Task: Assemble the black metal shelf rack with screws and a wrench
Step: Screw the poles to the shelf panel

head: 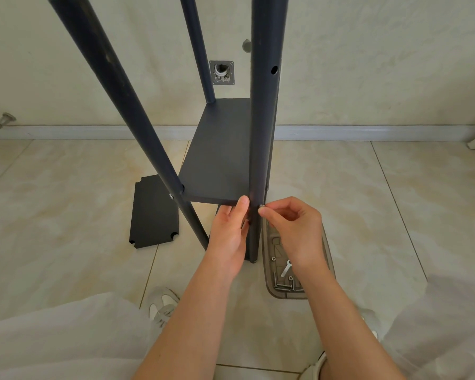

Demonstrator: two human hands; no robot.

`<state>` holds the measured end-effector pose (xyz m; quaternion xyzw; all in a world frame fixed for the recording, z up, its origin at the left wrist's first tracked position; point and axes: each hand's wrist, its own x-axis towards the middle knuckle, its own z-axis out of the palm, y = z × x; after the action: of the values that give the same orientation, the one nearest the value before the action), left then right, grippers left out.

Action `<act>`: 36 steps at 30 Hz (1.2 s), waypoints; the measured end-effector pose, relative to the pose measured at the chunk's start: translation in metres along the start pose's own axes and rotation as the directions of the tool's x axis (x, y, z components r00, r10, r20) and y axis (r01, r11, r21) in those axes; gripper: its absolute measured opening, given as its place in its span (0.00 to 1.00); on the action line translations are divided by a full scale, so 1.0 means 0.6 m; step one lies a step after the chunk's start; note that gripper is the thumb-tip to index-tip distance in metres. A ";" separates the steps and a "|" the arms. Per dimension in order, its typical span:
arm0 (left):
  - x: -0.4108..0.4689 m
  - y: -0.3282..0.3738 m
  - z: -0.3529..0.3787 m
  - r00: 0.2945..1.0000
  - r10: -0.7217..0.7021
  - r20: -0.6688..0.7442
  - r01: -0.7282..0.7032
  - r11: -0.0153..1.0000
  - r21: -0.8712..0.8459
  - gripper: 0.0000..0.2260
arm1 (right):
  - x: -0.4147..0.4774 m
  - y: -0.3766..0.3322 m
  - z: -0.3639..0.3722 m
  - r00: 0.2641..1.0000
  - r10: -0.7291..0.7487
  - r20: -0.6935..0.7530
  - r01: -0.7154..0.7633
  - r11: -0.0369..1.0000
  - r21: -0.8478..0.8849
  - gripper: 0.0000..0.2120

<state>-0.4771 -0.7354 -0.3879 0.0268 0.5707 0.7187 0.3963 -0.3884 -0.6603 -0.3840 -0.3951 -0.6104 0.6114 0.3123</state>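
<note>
Silver screw [261, 206]: your right hand [294, 231] is pinching it against the front black post [261, 133], level with the shelf panel [220, 160]. Your left hand [228, 234] is gripping that post, thumb touching the panel's edge. Beside the post's foot, a grey tray [266, 267] is holding the wrench [285, 270].

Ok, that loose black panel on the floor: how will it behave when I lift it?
The panel looks like a thin flat sheet, so probably stiff and fairly light. It lies flush on glossy tile, so it may slide before an edge lifts. Its notched corners likely offer a hold.
</note>
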 end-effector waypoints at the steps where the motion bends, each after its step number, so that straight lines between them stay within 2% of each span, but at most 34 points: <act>1: 0.000 0.000 0.001 1.000 -0.002 -0.004 0.002 1.000 0.003 0.13 | 0.000 -0.002 0.000 1.000 -0.006 0.002 0.006 1.000 -0.006 0.02; 12: -0.008 0.003 0.007 0.998 -0.032 -0.052 0.032 0.999 0.005 0.09 | 0.007 -0.015 -0.007 0.998 0.009 0.060 -0.004 0.995 -0.097 0.03; 13: -0.009 0.004 0.007 0.997 -0.044 -0.060 0.045 0.999 0.017 0.09 | 0.008 -0.017 -0.008 0.998 0.005 0.057 0.002 0.993 -0.115 0.04; 15: -0.011 0.007 0.007 0.992 -0.053 -0.110 0.059 0.997 0.048 0.08 | 0.013 -0.023 -0.013 0.996 -0.009 0.086 0.022 0.989 -0.149 0.14; 17: -0.013 0.006 0.010 0.969 0.023 -0.246 0.012 0.990 0.140 0.07 | 0.025 -0.035 -0.019 0.979 -0.009 0.205 0.040 0.988 -0.150 0.26; 18: -0.014 0.004 0.011 0.938 0.098 -0.333 -0.027 0.977 0.213 0.07 | 0.032 -0.040 -0.021 0.961 -0.010 0.276 0.051 0.988 -0.144 0.31; 20: -0.023 0.004 0.012 0.837 0.320 -0.445 -0.125 0.902 0.413 0.13 | 0.043 -0.048 -0.024 0.926 -0.015 0.376 0.090 0.979 -0.183 0.33; 21: -0.028 0.003 0.010 0.784 0.450 -0.428 -0.187 0.828 0.528 0.16 | 0.048 -0.051 -0.026 0.916 -0.009 0.401 0.108 0.969 -0.224 0.32; 22: -0.031 0.002 0.005 0.730 0.588 -0.348 -0.259 0.710 0.655 0.17 | 0.052 -0.053 -0.028 0.909 0.000 0.417 0.116 0.960 -0.253 0.30; 24: -0.032 0.007 -0.004 0.621 0.784 -0.030 -0.352 0.312 0.883 0.16 | 0.058 -0.056 -0.033 0.900 0.021 0.434 0.101 0.961 -0.256 0.28; 25: -0.030 0.010 -0.007 0.588 0.797 0.141 -0.362 0.103 0.927 0.16 | 0.060 -0.057 -0.035 0.897 0.027 0.441 0.093 0.964 -0.247 0.27; 26: -0.025 0.013 -0.009 0.582 0.768 0.268 -0.368 -0.045 0.929 0.18 | 0.062 -0.058 -0.037 0.895 0.032 0.446 0.087 0.966 -0.244 0.27; 27: -0.021 0.018 -0.009 0.608 0.720 0.334 -0.376 -0.109 0.920 0.21 | 0.064 -0.058 -0.038 0.892 0.038 0.450 0.081 0.967 -0.241 0.26; 30: -0.013 0.035 -0.007 0.699 0.599 0.391 -0.434 -0.078 0.897 0.23 | 0.067 -0.062 -0.039 0.889 0.059 0.455 0.053 0.972 -0.229 0.26; 34: -0.005 0.059 -0.008 0.764 0.525 0.375 -0.463 0.041 0.885 0.24 | 0.070 -0.068 -0.038 0.875 0.107 0.473 0.012 0.970 -0.242 0.26; 36: -0.001 0.067 -0.007 0.786 0.498 0.368 -0.457 0.066 0.887 0.23 | 0.073 -0.069 -0.039 0.868 0.132 0.479 -0.017 0.971 -0.237 0.24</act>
<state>-0.5006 -0.7407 -0.3550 0.4317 0.8457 0.3123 0.0285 -0.3938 -0.6085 -0.3459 -0.2829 -0.7191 0.6301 0.0764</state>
